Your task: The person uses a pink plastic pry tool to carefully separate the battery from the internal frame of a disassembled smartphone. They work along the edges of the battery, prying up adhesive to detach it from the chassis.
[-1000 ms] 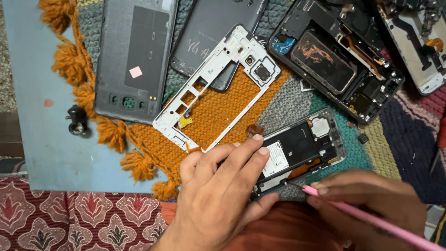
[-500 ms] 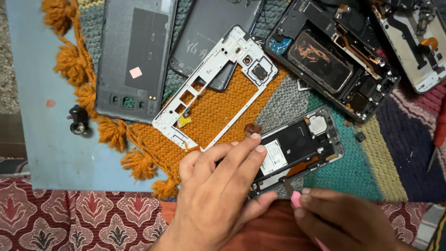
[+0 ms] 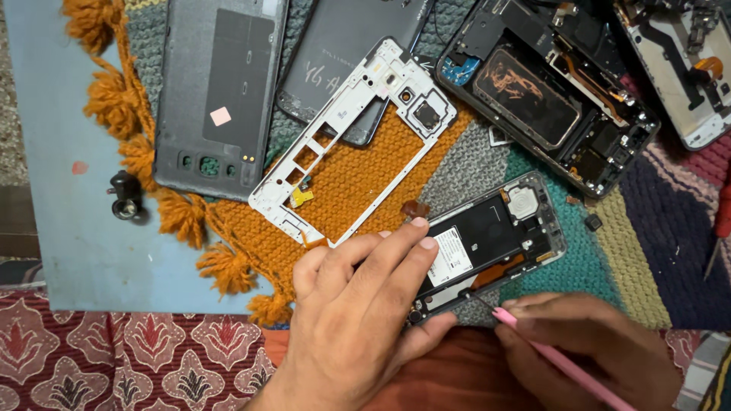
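Note:
My left hand [image 3: 358, 320] presses down on the near end of an opened phone body [image 3: 495, 236] with a black inside and a white label, lying tilted on a knitted mat. My right hand [image 3: 586, 350] grips a thin pink tool [image 3: 563, 361], and its dark tip touches the phone's lower edge beside my left fingers. Just beyond my left fingertips lies a white plastic mid-frame [image 3: 354, 141] on the orange part of the mat.
A grey back cover [image 3: 217, 95] and a dark cover [image 3: 343, 53] lie at the top left. Another opened phone [image 3: 548, 91] and a third board [image 3: 685, 61] are at the top right. A small black part [image 3: 126, 195] sits on the blue board [image 3: 68, 228].
My right hand with the pink tool drew back to the lower right, then came in again, so the tip now touches the phone's lower edge. My left hand has stayed put.

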`<state>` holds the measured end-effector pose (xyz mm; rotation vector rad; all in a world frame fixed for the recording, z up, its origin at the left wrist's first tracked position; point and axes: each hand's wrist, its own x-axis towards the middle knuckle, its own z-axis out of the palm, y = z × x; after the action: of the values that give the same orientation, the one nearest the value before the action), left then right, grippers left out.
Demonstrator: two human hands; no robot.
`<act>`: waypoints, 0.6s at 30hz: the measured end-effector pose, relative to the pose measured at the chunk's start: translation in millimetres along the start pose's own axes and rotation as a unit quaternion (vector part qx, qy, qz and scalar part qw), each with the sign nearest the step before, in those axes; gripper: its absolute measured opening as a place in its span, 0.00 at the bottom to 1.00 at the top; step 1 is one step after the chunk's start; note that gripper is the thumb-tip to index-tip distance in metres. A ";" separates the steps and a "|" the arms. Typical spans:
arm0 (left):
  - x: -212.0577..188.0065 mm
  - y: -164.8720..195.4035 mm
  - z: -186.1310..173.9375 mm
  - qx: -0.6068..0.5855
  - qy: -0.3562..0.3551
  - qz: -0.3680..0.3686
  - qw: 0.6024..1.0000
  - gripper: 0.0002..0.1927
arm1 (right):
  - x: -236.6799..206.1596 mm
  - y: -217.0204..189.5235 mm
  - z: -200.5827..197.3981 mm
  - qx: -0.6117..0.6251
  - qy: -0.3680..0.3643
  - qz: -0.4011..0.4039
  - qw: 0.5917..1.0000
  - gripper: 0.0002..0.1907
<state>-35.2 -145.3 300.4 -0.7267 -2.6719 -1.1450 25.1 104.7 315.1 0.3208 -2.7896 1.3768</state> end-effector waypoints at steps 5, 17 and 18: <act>0.2 -0.1 0.9 0.007 -0.002 0.001 1.000 0.38 | 14.5 -11.7 0.5 0.025 0.003 0.024 0.999 0.17; -1.3 0.6 1.2 0.006 0.004 -0.001 1.000 0.38 | -15.6 -0.7 16.8 -0.112 -0.002 -0.079 0.991 0.12; -1.0 0.5 1.5 0.005 0.005 -0.001 1.000 0.38 | -12.6 -3.0 17.2 -0.111 -0.006 -0.080 0.991 0.12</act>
<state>-34.0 -144.3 299.3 -0.7153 -2.6675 -1.1319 39.2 91.6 305.7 0.5326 -2.8163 1.0252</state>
